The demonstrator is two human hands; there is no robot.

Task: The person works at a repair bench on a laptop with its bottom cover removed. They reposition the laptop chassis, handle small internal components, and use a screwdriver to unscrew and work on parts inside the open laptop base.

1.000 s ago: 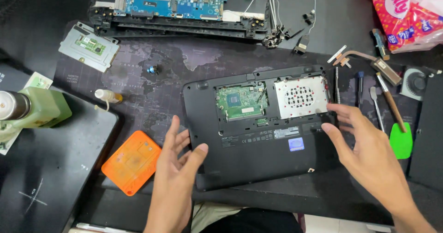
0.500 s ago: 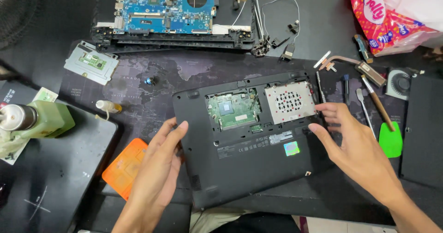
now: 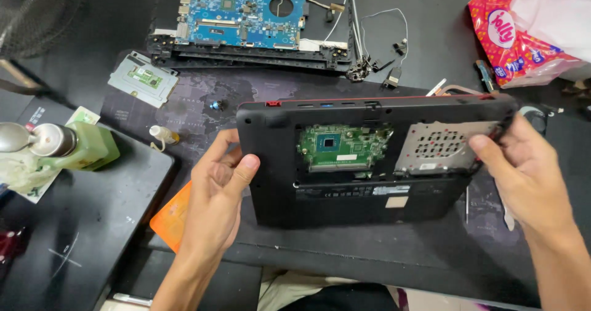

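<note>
The laptop base [image 3: 345, 194] is matte black with a thin red top edge, showing a green circuit board [image 3: 342, 148] and a silver perforated plate [image 3: 437, 148]. At twelve o'clock lies a bright blue motherboard [image 3: 240, 12]. An orange card [image 3: 171, 220] sits at eight o'clock, a pink-and-red tissue pack [image 3: 514, 34] at two.

Dark cluttered workbench [image 3: 431, 46]

Black laptop base [image 3: 369, 194] at frame centre, underside up, rear edge tilted up off desk [image 3: 431, 40]. Left hand [image 3: 218, 194] grips left edge, thumb on top. Right hand [image 3: 523, 169] grips right edge, fingers [image 3: 486, 148] curled at corner. Green circuit board [image 3: 341, 148] and perforated metal plate [image 3: 440, 145] exposed. Blue motherboard [image 3: 240, 9] upper left; orange card [image 3: 172, 218] beneath left hand.
</note>
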